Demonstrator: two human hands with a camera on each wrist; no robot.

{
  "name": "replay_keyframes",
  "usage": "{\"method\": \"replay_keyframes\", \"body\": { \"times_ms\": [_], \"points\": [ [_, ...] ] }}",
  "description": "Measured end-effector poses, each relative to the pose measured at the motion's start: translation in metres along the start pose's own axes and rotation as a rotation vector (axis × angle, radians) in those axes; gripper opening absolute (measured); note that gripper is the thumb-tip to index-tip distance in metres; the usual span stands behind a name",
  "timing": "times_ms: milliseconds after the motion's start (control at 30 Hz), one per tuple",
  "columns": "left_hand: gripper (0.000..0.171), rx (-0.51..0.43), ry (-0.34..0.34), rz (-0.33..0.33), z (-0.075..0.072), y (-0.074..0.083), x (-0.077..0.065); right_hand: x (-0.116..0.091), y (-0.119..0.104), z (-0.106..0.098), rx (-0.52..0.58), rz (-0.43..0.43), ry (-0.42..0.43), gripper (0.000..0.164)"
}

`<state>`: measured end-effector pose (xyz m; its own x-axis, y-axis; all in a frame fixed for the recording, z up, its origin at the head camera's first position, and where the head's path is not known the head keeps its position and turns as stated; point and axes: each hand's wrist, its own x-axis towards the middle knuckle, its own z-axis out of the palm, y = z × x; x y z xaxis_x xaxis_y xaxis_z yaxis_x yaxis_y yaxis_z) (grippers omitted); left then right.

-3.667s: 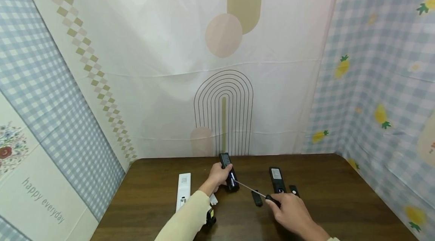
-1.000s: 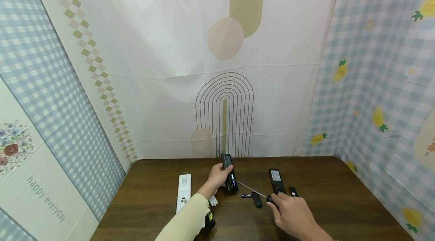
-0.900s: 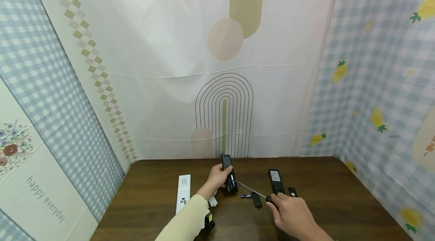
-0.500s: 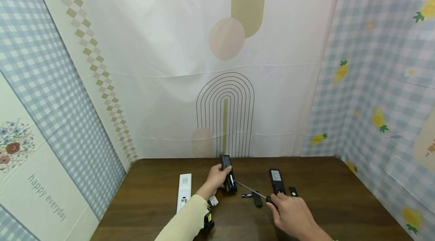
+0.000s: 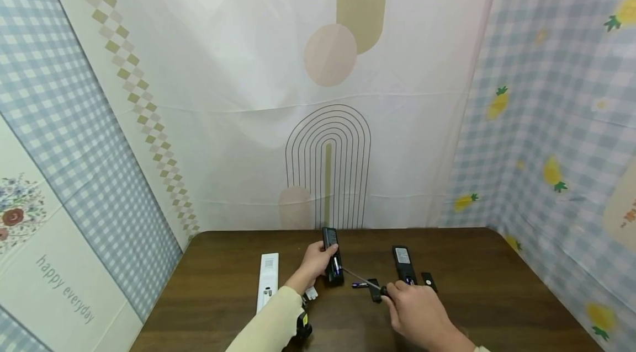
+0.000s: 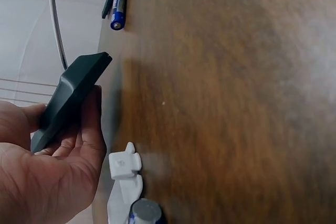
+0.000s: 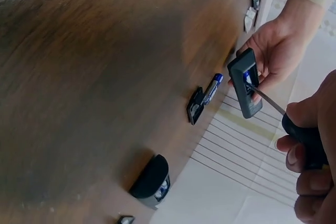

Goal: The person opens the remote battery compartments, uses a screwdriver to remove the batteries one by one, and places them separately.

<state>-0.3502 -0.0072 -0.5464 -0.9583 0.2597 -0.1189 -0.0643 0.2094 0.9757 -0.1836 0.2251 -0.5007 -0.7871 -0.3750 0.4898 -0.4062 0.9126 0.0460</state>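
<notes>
My left hand [image 5: 314, 261] holds a black remote control [image 7: 239, 80] tilted above the table, its battery compartment uncovered and a blue battery [image 5: 337, 265] inside. My right hand [image 5: 419, 310] grips a screwdriver [image 7: 303, 139] by its dark handle. The thin metal shaft reaches into the compartment, and its tip is at the battery. Below, a loose blue battery [image 7: 212, 88] lies against a black battery cover [image 5: 375, 291]. In the left wrist view the remote shows edge-on, thumb on one side and fingers on the other; its compartment is hidden there.
A second black remote [image 5: 403, 261] lies on the right with its compartment uncovered, a small black cover [image 5: 429, 281] beside it. At the left lies a white remote [image 5: 269, 275]. A white cover [image 6: 125, 165] and another battery [image 6: 146, 211] lie near my left wrist.
A loose battery now lies by the black cover, where none showed 3.7 seconds ago. My right hand and the screwdriver have shifted slightly left; the held remote has tilted more upright.
</notes>
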Motion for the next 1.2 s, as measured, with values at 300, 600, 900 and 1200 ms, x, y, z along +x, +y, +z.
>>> {"method": "replay_keyframes", "body": {
  "times_ms": [300,600,900,1200],
  "points": [
    [0.043,-0.001,-0.007,0.000,0.001,0.001,0.003,0.001,0.005,0.004,0.154,0.255,-0.115,0.009],
    [0.044,-0.013,-0.013,-0.014,0.002,0.001,0.009,0.001,0.013,0.010,0.307,0.440,-0.212,0.017],
    [0.041,0.007,-0.008,-0.008,0.005,0.004,0.010,-0.001,0.015,0.013,0.419,0.539,-0.266,0.026],
    [0.038,-0.003,-0.013,0.017,0.006,0.006,0.012,-0.002,0.018,0.020,0.457,0.558,-0.261,0.023]
  ]
}}
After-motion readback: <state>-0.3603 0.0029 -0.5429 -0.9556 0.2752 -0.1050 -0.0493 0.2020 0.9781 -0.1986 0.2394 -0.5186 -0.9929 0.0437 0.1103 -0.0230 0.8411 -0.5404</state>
